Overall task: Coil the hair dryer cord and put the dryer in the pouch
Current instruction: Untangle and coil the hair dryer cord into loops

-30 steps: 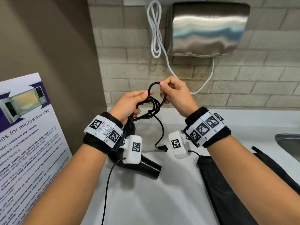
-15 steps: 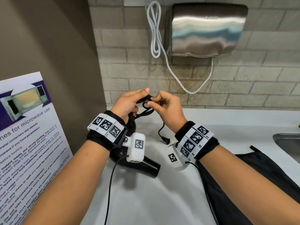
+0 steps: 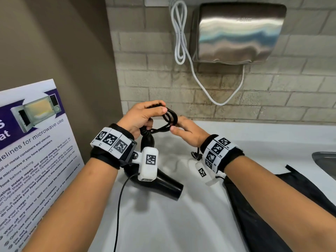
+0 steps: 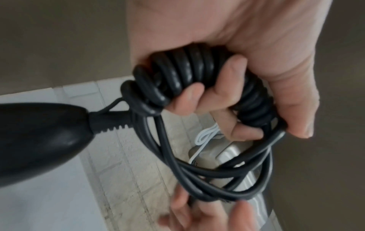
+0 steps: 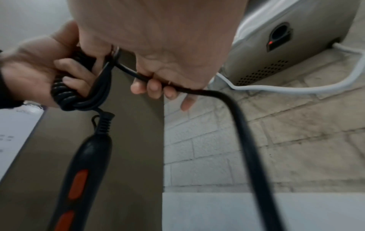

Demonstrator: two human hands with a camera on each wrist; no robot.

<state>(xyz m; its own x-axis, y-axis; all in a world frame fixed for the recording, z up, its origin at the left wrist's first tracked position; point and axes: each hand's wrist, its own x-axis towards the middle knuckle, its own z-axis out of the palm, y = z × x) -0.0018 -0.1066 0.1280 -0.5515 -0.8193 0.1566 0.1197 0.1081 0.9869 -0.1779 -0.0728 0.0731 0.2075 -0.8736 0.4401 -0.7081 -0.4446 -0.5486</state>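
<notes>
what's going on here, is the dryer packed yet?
Not yet. The left hand grips a bundle of coiled black cord, with the hair dryer hanging below it over the white counter. The right hand pinches the loose end of the cord, feeding another loop toward the bundle. The plug dangles free. The black pouch lies flat on the counter to the right.
</notes>
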